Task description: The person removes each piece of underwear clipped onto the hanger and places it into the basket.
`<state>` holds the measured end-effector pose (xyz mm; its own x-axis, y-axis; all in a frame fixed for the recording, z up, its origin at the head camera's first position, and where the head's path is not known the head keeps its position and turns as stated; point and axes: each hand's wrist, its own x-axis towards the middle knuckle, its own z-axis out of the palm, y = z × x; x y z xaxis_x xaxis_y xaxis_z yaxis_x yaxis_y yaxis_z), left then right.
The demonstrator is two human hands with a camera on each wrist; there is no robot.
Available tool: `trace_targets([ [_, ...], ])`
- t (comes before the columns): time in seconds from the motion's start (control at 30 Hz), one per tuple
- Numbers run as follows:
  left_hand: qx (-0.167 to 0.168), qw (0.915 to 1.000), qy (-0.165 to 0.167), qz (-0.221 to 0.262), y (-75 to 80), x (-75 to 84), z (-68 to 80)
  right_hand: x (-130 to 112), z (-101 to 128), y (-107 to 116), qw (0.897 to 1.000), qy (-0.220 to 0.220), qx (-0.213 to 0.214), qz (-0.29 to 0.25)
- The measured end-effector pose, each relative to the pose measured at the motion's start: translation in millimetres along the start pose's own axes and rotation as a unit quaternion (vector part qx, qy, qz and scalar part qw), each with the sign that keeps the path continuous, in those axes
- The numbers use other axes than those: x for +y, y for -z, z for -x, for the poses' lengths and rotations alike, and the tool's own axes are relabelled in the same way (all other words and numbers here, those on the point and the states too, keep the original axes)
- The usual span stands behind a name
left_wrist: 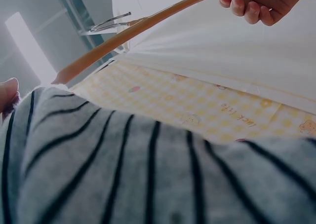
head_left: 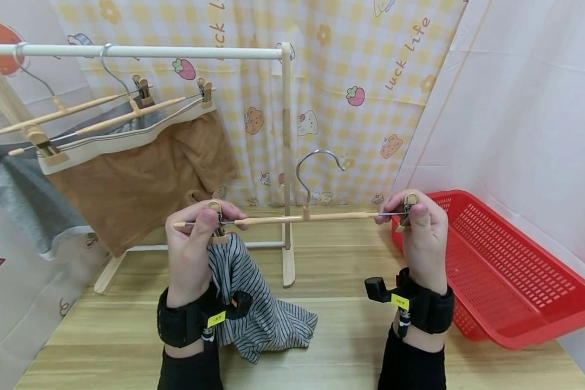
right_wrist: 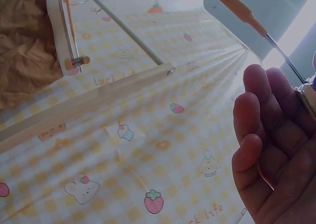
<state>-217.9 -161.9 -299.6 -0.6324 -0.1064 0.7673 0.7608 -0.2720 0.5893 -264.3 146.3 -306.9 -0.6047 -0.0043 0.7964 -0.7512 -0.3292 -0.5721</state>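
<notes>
Head view: "Luck Life" reads on the checked curtain (head_left: 370,65) at 12 o'clock. Left hand (head_left: 195,244) pinches the left clip (head_left: 216,219) of a wooden hanger (head_left: 302,218), striped cloth (head_left: 258,303) dangling beneath; right hand (head_left: 421,233) pinches the right clip (head_left: 408,208). Red basket (head_left: 507,271) sits at 3 o'clock, and the rack (head_left: 285,162) stands just behind the hanger.

We are looking down at a light wooden bench (head_left: 351,346). A red plastic basket (head_left: 497,271) is sitting on its right side, close to the white wall. A small wooden clothes rack (head_left: 286,162) is standing on the bench toward the back, its feet resting on the wood. A striped grey garment (head_left: 268,319) is trailing onto the bench near the front left, its lower part lying crumpled there
</notes>
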Motion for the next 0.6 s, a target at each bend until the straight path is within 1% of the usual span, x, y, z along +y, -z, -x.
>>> trace_targets([
  [0.2, -0.004, 0.9999, -0.008, 0.008, 1.3, -0.7, -1.0, -0.3, -0.3, 0.2, 1.000, 0.001, -0.002, 0.011],
  [0.37, -0.005, 0.9999, -0.009, 0.009, 2.7, -0.2, 0.3, -0.4, 0.8, 0.6, 1.000, -0.002, 0.000, 0.022],
  [0.6, -0.002, 0.9998, -0.018, 0.005, 5.1, 1.3, 1.3, 0.0, 0.5, -0.3, 1.000, 0.004, -0.013, 0.022],
])
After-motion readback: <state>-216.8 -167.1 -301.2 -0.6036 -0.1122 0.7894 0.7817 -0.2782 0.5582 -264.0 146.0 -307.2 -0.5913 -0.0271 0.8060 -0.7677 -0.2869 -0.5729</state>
